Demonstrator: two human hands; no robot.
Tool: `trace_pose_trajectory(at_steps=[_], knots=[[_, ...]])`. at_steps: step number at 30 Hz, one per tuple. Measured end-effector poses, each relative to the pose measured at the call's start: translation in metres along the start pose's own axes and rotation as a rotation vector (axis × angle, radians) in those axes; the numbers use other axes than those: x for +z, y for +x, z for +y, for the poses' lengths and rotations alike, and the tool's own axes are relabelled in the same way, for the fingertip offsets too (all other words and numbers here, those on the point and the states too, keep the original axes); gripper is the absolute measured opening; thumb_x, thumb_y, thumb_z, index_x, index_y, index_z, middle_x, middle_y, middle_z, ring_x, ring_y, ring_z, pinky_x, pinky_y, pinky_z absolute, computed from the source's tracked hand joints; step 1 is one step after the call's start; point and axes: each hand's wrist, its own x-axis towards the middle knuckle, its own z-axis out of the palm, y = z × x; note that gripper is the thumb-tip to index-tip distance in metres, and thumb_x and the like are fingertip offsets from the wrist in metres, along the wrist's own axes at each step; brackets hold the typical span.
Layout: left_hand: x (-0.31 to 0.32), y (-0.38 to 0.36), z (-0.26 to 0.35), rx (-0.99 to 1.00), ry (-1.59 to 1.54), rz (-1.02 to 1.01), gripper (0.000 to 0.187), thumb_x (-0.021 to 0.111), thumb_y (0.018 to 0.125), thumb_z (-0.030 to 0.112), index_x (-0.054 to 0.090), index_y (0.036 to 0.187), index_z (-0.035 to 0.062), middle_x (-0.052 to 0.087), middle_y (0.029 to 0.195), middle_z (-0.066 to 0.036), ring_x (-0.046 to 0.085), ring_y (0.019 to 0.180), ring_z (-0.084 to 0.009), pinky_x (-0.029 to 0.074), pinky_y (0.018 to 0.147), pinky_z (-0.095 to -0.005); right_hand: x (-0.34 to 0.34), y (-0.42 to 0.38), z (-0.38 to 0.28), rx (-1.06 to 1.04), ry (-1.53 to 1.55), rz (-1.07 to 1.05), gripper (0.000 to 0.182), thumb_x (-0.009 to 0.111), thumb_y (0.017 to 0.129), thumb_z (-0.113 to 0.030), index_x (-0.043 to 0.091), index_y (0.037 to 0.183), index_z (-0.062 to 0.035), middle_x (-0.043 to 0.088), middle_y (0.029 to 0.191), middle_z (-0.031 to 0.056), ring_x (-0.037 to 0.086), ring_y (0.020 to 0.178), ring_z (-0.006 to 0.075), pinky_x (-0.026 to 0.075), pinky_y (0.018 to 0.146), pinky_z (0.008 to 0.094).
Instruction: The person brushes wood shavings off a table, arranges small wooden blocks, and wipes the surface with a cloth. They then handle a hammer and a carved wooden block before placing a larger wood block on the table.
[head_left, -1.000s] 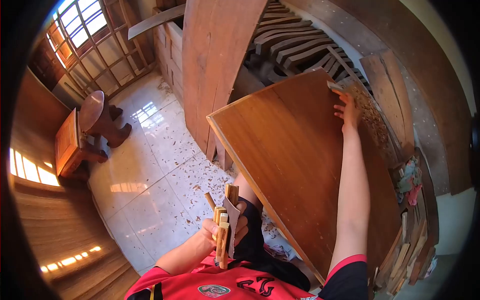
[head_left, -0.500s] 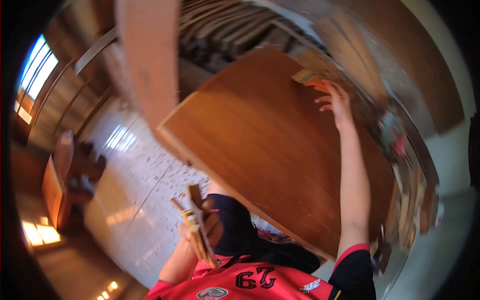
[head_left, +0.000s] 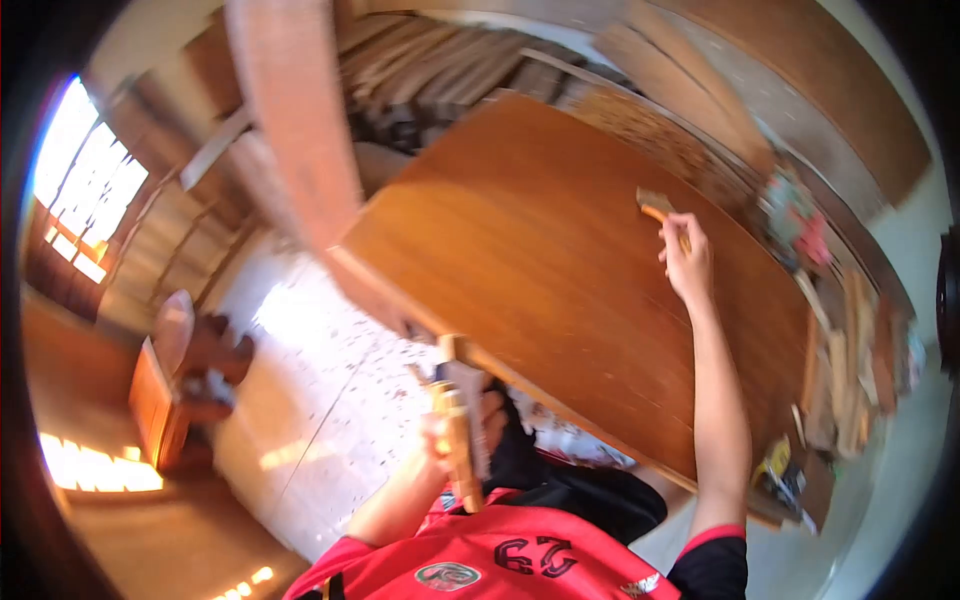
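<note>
My right hand is closed around the handle of a small brush with an orange handle and a flat pale end, just above the wide brown wooden board. Lower down, my left hand is wrapped round a bundle of wooden tools with a grey flat strip beside them. Blur hides their exact kind. The bundle stands upright between my body and the board's near edge.
Stacked wood strips lie behind the board, with wood shavings along its far side. A reddish plank rises at the left. Offcuts and a yellow-black tape measure are at the right.
My right hand has closed round the brush and drawn it nearer from the board's far side. My left hand still holds the wooden bundle. The whole view has shifted.
</note>
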Motion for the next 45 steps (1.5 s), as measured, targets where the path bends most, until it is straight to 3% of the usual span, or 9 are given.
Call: trace_pose_trajectory(at_steps=[8, 13, 19, 20, 24, 30, 34, 39, 45], knots=[[0.004, -0.013, 0.034, 0.256, 0.026, 0.276, 0.049, 0.071, 0.081, 0.021, 0.051, 0.124, 0.0095, 0.058, 0.103, -0.003, 0.063, 0.091, -0.0210, 0.062, 0.064, -0.0411, 0.035, -0.031, -0.058, -0.132, 0.512, -0.783, 0.028, 0.058, 0.103, -0.023, 0.064, 0.123, -0.0040, 0.074, 0.099, 0.0078, 0.067, 0.068, 0.0088, 0.049, 0.053, 0.0220], [0.010, -0.018, 0.063, 0.434, 0.324, 0.459, 0.044, 0.066, 0.084, 0.024, 0.056, 0.123, 0.0067, 0.062, 0.107, -0.005, 0.067, 0.093, -0.0158, 0.062, 0.054, -0.0384, 0.000, 0.003, -0.026, -0.052, 0.180, 0.105, 0.028, 0.057, 0.103, -0.022, 0.065, 0.122, -0.0037, 0.074, 0.095, 0.0099, 0.066, 0.067, 0.0084, 0.045, 0.048, 0.0210], [0.046, 0.032, 0.084, 0.597, 0.496, 0.637, 0.042, 0.063, 0.089, 0.034, 0.058, 0.121, 0.0055, 0.068, 0.100, -0.013, 0.068, 0.079, -0.0229, 0.060, 0.061, -0.0373, -0.039, 0.002, -0.052, -0.140, 0.378, -0.554, 0.026, 0.053, 0.104, -0.024, 0.067, 0.112, -0.0034, 0.073, 0.090, 0.0087, 0.065, 0.065, 0.0085, 0.044, 0.049, 0.0202], [0.049, 0.038, 0.086, 0.572, 0.643, 0.662, 0.038, 0.069, 0.086, 0.028, 0.061, 0.117, 0.0063, 0.068, 0.101, -0.008, 0.067, 0.089, -0.0204, 0.055, 0.081, -0.0342, -0.040, 0.005, -0.052, -0.208, 0.439, -0.577, 0.027, 0.052, 0.105, -0.025, 0.068, 0.112, -0.0034, 0.072, 0.088, 0.0080, 0.064, 0.064, 0.0082, 0.044, 0.050, 0.0200], [0.065, 0.100, 0.094, 0.426, 0.718, 0.671, 0.034, 0.073, 0.085, 0.028, 0.064, 0.110, 0.0069, 0.069, 0.100, -0.007, 0.067, 0.087, -0.0201, 0.054, 0.083, -0.0347, -0.027, 0.010, -0.048, -0.175, 0.212, 0.021, 0.021, 0.056, 0.103, -0.022, 0.068, 0.110, -0.0060, 0.066, 0.083, 0.0009, 0.061, 0.067, 0.0044, 0.043, 0.052, 0.0180], [0.072, 0.159, 0.084, 0.315, 0.663, 0.490, 0.029, 0.072, 0.086, 0.023, 0.065, 0.108, 0.0053, 0.071, 0.097, -0.006, 0.068, 0.084, -0.0187, 0.055, 0.082, -0.0326, -0.043, -0.003, -0.067, -0.081, 0.226, -0.810, 0.017, 0.060, 0.099, -0.017, 0.068, 0.103, -0.0026, 0.068, 0.081, 0.0044, 0.065, 0.069, 0.0091, 0.048, 0.053, 0.0213], [0.083, 0.155, 0.067, 0.292, 0.703, 0.428, 0.029, 0.072, 0.086, 0.023, 0.066, 0.108, 0.0046, 0.071, 0.099, -0.006, 0.069, 0.087, -0.0177, 0.055, 0.084, -0.0324, -0.080, 0.019, -0.033, 0.070, 0.070, -0.572, 0.018, 0.058, 0.101, -0.021, 0.069, 0.108, -0.0087, 0.067, 0.082, 0.0011, 0.064, 0.068, 0.0073, 0.048, 0.054, 0.0201], [0.056, 0.169, 0.063, 0.205, 0.730, 0.539, 0.030, 0.072, 0.085, 0.023, 0.066, 0.109, 0.0049, 0.070, 0.099, -0.007, 0.068, 0.088, -0.0184, 0.054, 0.085, -0.0341, -0.086, 0.050, 0.038, -0.366, -0.196, 0.145, 0.022, 0.056, 0.105, -0.027, 0.067, 0.116, -0.0114, 0.066, 0.093, 0.0012, 0.060, 0.073, 0.0052, 0.044, 0.052, 0.0195], [0.031, 0.180, 0.060, 0.108, 0.909, 0.646, 0.036, 0.073, 0.085, 0.026, 0.060, 0.115, 0.0115, 0.065, 0.106, -0.008, 0.064, 0.093, -0.0226, 0.054, 0.085, -0.0406, -0.078, 0.019, -0.004, 0.080, 0.022, -0.451, 0.023, 0.059, 0.103, -0.031, 0.067, 0.109, -0.0100, 0.067, 0.080, 0.0005, 0.063, 0.067, 0.0064, 0.046, 0.053, 0.0198]])
